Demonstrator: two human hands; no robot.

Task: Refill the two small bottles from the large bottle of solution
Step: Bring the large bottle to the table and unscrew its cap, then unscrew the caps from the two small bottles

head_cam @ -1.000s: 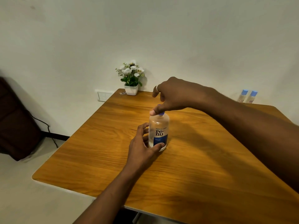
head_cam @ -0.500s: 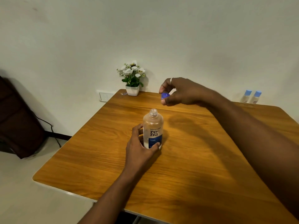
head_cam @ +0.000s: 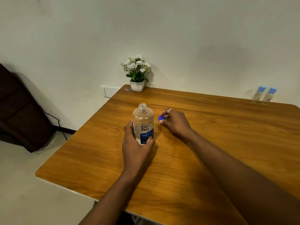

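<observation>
Large bottle (head_cam: 143,123), frame centre, uncapped — left hand (head_cam: 136,144) grips its base. Right hand (head_cam: 174,121) pinches the blue cap (head_cam: 161,118) beside it. Two small bottles (head_cam: 264,94), upper right, remain capped — refilling not begun.

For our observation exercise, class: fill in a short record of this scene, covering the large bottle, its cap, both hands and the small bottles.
large bottle: upright on the table, uncapped
cap: blue, pinched in the right hand, right of the bottle
left hand: grips the large bottle's lower body
small bottles: first small bottle and second small bottle, side by side at the table's far right edge, blue caps on
</observation>
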